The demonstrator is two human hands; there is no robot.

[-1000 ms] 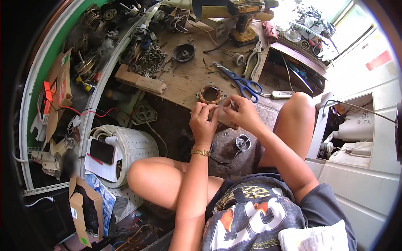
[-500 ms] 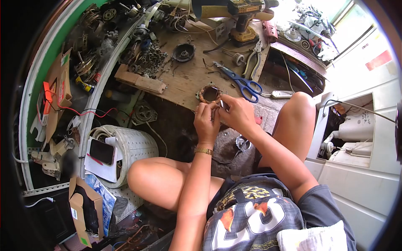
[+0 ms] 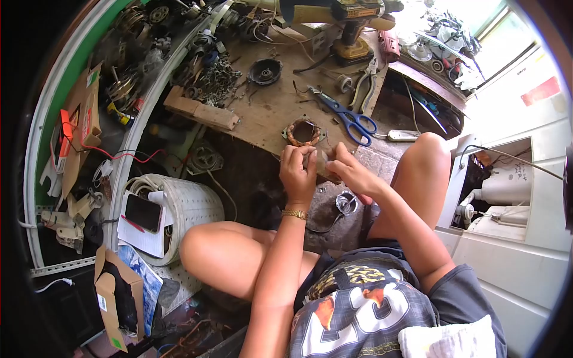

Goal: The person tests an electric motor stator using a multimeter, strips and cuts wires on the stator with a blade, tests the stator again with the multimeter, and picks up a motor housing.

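Note:
A ring-shaped motor stator with copper-coloured windings [image 3: 303, 132] lies at the bench's front edge, just beyond my fingers. My left hand [image 3: 298, 174], with a gold watch at its wrist, is closed, its fingertips pinched at a small brownish flat piece [image 3: 323, 167]. From the other side my right hand [image 3: 357, 178] closes on the same piece, thumb and fingers curled over it. What the piece is I cannot make out. Right of the stator lie blue-handled scissors [image 3: 352, 122], partly open, and pliers [image 3: 365, 83].
A yellow cordless drill [image 3: 352, 45] stands at the back. A round dark motor cover [image 3: 264, 72], a pile of screws [image 3: 218, 80] and a wooden block [image 3: 200, 110] lie on the bench. A phone [image 3: 143, 213] rests on paper over a white drum [image 3: 197, 206] at left.
Both hands have drawn slightly back from the stator, which now shows more fully. My right hand has moved lower and right, and the brownish piece has come into view between the hands.

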